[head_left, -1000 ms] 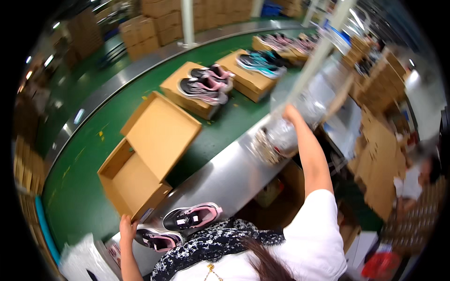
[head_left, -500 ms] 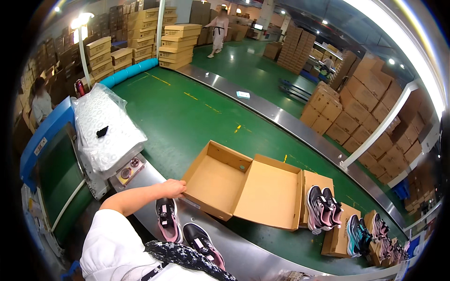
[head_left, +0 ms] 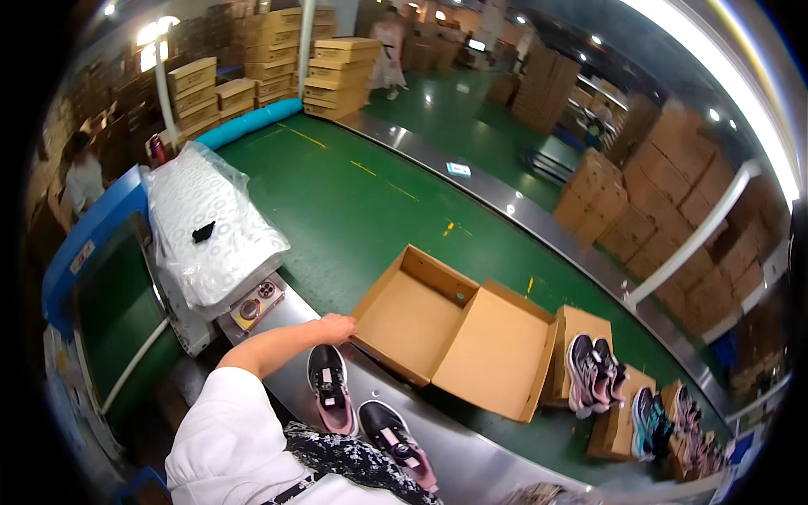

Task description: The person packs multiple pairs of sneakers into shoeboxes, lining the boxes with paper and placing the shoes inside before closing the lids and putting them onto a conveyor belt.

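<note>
My left hand (head_left: 338,328) is closed on the left wall of an open cardboard shoe box (head_left: 414,313). Its lid is folded back to the right, and both the tray and lid show bare brown insides. Just below my hand, a black and pink sneaker (head_left: 330,387) stands on the metal table edge (head_left: 379,389). A second matching sneaker (head_left: 396,438) sits to its right, near my body. My right hand is out of view.
The box rests on a green conveyor belt (head_left: 337,194). Rightward are more boxes with sneakers (head_left: 593,370) on them. At left lies a plastic-wrapped stack of white patterned sheets (head_left: 210,227) with a small black piece (head_left: 203,232) on top. Cartons (head_left: 673,160) are piled beyond the belt.
The scene has shifted a little to the right in the picture. My left hand keeps its hold on the box wall. A person in the background has moved slightly.
</note>
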Motion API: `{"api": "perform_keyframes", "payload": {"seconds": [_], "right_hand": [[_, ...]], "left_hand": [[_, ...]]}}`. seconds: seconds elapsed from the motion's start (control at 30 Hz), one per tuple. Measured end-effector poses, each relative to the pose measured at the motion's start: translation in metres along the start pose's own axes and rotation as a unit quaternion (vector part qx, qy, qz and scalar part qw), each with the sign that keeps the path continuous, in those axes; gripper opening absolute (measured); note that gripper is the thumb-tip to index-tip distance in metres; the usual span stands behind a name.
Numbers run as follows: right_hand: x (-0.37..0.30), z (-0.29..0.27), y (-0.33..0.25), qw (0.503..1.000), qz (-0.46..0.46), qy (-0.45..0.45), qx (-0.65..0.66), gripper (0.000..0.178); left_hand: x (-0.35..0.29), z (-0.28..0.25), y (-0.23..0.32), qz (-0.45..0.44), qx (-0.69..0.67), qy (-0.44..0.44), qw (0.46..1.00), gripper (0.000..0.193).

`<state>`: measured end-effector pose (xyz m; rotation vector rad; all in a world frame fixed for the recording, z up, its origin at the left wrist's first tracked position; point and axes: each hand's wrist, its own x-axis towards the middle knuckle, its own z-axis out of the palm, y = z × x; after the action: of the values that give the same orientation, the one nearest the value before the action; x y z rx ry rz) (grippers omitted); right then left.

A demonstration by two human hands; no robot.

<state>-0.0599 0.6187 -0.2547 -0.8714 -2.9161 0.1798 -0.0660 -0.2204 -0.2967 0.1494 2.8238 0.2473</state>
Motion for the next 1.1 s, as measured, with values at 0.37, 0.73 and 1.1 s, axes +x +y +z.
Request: {"api": "perform_keyframes", "payload": {"seconds": [0.37, 0.73, 1.1], "right_hand": [[-0.097, -0.171, -0.130, 0.908, -0.079, 0.160, 0.380, 0.026], [-0.235, 0.057, -0.218, 0.932, -0.043, 0.204, 0.296, 0.036], [-0.254, 0.087, -0.217, 0.984, -0.028, 0.114, 0.137, 0.070]], "left_hand": [[-0.018, -0.041, 0.000, 0.101, -0.060, 0.141, 0.983, 0.036], [-0.086, -0.055, 0.023, 0.044, -0.178, 0.185, 0.965, 0.035], [-0.122, -0.042, 0.020, -0.025, -0.171, 0.194, 0.966, 0.037]]}}
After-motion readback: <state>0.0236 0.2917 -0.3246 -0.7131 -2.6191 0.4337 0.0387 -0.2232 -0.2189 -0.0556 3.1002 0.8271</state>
